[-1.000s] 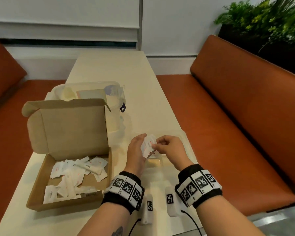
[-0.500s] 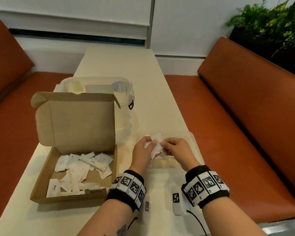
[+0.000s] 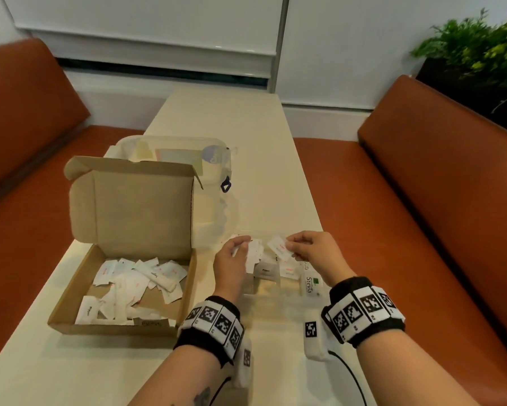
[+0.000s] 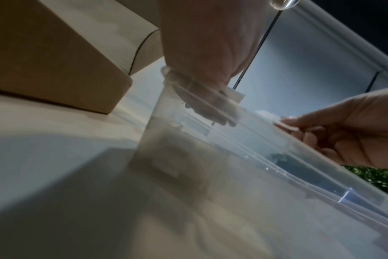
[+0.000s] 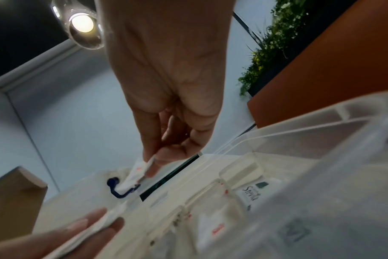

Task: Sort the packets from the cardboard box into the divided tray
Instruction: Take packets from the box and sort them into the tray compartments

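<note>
An open cardboard box [image 3: 70, 306] at the left holds several white packets [image 3: 135, 285]. Right of it stands the clear divided tray [image 3: 275, 291] with packets in its cells, among them a Stevia packet [image 3: 312, 284] and a Pepper packet [image 3: 265, 271]. Above the tray my left hand [image 3: 231, 259] grips a small bunch of white packets [image 3: 253, 253]. My right hand [image 3: 310, 249] pinches one white packet with red print [image 3: 279, 248], also seen as the pinched packet [image 5: 136, 173] in the right wrist view. The left hand [image 4: 206, 73] shows through the tray wall [image 4: 233, 157].
A clear plastic tub [image 3: 187, 159] with a blue latch [image 3: 225, 186] stands behind the box's raised lid [image 3: 135, 206]. Orange benches [image 3: 422, 230] run along both sides of the narrow cream table [image 3: 246, 136]. Plants [image 3: 480, 54] stand at the back right.
The hands have come apart: the right hand has drawn one red-printed packet out of the bunch and moved it right, while the left keeps the others. The head view has tilted up slightly.
</note>
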The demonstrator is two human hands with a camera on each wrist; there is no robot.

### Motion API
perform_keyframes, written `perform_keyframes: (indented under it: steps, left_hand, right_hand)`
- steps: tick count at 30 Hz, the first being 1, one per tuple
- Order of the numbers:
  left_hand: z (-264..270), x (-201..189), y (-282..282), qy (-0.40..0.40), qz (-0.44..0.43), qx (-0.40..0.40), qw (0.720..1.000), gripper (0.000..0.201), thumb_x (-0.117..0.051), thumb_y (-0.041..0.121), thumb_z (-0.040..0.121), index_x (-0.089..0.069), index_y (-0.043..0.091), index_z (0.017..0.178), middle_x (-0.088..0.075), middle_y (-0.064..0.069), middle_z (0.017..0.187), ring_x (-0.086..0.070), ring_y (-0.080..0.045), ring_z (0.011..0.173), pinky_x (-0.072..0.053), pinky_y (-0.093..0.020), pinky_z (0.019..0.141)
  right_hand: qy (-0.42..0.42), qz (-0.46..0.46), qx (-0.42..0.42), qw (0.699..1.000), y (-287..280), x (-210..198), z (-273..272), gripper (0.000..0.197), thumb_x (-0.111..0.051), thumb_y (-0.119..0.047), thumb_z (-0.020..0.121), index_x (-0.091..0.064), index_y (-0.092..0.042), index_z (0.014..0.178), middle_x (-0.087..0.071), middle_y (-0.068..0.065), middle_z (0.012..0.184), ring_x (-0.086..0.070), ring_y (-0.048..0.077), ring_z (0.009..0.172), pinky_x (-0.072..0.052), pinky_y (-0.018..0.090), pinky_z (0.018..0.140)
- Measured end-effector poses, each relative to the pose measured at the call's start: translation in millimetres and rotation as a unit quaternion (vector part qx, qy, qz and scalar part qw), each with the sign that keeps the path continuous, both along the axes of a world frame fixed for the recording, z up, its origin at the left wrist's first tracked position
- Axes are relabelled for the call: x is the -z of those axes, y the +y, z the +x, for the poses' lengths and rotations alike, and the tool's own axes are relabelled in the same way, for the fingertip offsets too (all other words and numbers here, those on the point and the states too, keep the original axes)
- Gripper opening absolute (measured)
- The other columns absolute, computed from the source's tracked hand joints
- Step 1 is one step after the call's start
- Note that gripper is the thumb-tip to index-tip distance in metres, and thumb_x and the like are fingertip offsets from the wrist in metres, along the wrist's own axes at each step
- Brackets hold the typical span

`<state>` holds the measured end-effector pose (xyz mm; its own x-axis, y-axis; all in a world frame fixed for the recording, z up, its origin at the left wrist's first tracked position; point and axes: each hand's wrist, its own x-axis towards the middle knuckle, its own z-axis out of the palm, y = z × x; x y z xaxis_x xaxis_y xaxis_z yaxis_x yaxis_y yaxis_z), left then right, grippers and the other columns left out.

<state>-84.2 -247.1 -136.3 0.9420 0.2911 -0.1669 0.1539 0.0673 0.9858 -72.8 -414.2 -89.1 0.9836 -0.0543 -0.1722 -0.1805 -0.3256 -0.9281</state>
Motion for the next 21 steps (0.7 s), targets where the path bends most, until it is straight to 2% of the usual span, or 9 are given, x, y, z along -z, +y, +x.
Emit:
perform_keyframes:
  steps: [2,4,7,9,11,13,16,19,21]
  left_hand:
    - [0.5,2.4,-1.0,0.000,0.008,-0.009,1.000,0.019,-0.051,0.012,0.095,-0.068,0.020,0.100,-0.067,-0.002,0.108,-0.061,-0.023,0.106,-0.048,-0.045,0.098]
    - [1.3,4.2,-0.4,0.001,0.007,-0.013,1.000,0.019,-0.051,0.012,0.096,-0.067,0.020,0.101,-0.066,-0.002,0.109,-0.060,-0.023,0.107,-0.047,-0.045,0.099]
    - [2.0,5.2,-0.4,-0.004,0.004,-0.012,1.000,0.019,-0.050,0.012,0.097,-0.066,0.021,0.102,-0.065,0.003,0.108,-0.058,-0.019,0.111,-0.045,-0.038,0.101]
    - [2.3,5.4,-1.0,-0.009,0.009,-0.013,1.000,0.020,-0.049,0.012,0.097,-0.066,0.021,0.102,-0.063,0.005,0.107,-0.056,-0.017,0.112,-0.044,-0.035,0.102]
    - [2.4,5.7,-0.8,-0.009,0.008,-0.009,1.000,0.021,-0.049,0.011,0.097,-0.067,0.018,0.104,-0.064,0.003,0.108,-0.056,-0.018,0.111,-0.044,-0.038,0.103]
    - [2.1,6.1,-0.6,-0.008,0.008,-0.006,1.000,0.021,-0.049,0.011,0.097,-0.067,0.017,0.106,-0.064,0.001,0.111,-0.057,-0.018,0.111,-0.044,-0.039,0.103]
    - [1.3,5.9,-0.3,-0.016,0.013,-0.006,1.000,0.022,-0.049,0.011,0.097,-0.067,0.016,0.108,-0.064,0.003,0.111,-0.056,-0.014,0.111,-0.043,-0.033,0.103]
    - [0.9,5.8,-0.5,-0.023,0.023,-0.005,0.999,0.022,-0.049,0.011,0.097,-0.067,0.015,0.109,-0.063,0.005,0.110,-0.054,-0.010,0.107,-0.042,-0.028,0.101]
    - [0.9,5.3,-0.7,-0.021,0.023,-0.005,0.999,0.022,-0.049,0.010,0.097,-0.067,0.015,0.108,-0.063,0.005,0.110,-0.053,-0.009,0.107,-0.041,-0.026,0.099]
  right_hand:
    - [-0.021,-0.112,-0.014,0.993,-5.3,4.2,2.3,0.008,-0.069,-0.004,0.083,-0.070,-0.011,0.086,-0.068,0.002,0.075,-0.059,0.008,0.063,-0.051,0.015,0.064]
    - [-0.032,-0.234,-0.047,0.971,-9.1,7.8,5.5,0.009,-0.068,-0.006,0.083,-0.071,-0.014,0.087,-0.066,-0.003,0.077,-0.057,0.005,0.069,-0.046,0.012,0.066]
    - [-0.032,-0.330,-0.109,0.937,-7.4,16.8,8.4,0.014,-0.064,-0.004,0.085,-0.072,-0.014,0.089,-0.068,-0.002,0.086,-0.058,0.006,0.077,-0.045,0.012,0.071]
    - [-0.027,-0.358,-0.127,0.925,-4.0,25.3,8.5,0.016,-0.061,-0.002,0.086,-0.072,-0.013,0.092,-0.071,0.002,0.094,-0.062,0.012,0.085,-0.050,0.018,0.081]
    - [-0.025,-0.378,-0.125,0.917,-1.5,33.5,7.6,0.017,-0.059,-0.003,0.087,-0.072,-0.013,0.094,-0.071,0.004,0.097,-0.063,0.016,0.091,-0.050,0.023,0.086]
    - [-0.034,-0.400,-0.125,0.907,-0.5,39.9,6.6,0.016,-0.058,-0.005,0.088,-0.070,-0.014,0.094,-0.070,0.005,0.098,-0.061,0.019,0.092,-0.046,0.023,0.082]
    - [-0.052,-0.400,-0.129,0.906,-1.5,45.3,4.8,0.014,-0.059,-0.005,0.086,-0.069,-0.011,0.093,-0.066,0.005,0.093,-0.057,0.020,0.092,-0.037,0.022,0.074]
    - [-0.075,-0.399,-0.130,0.905,-2.8,48.0,2.9,0.010,-0.063,-0.004,0.083,-0.066,-0.009,0.090,-0.052,-0.001,0.088,-0.049,0.017,0.088,-0.032,0.022,0.068]
    - [-0.076,-0.399,-0.131,0.904,-3.3,48.9,3.0,0.010,-0.065,-0.004,0.081,-0.064,-0.009,0.089,-0.049,-0.001,0.089,-0.044,0.013,0.084,-0.033,0.022,0.067]
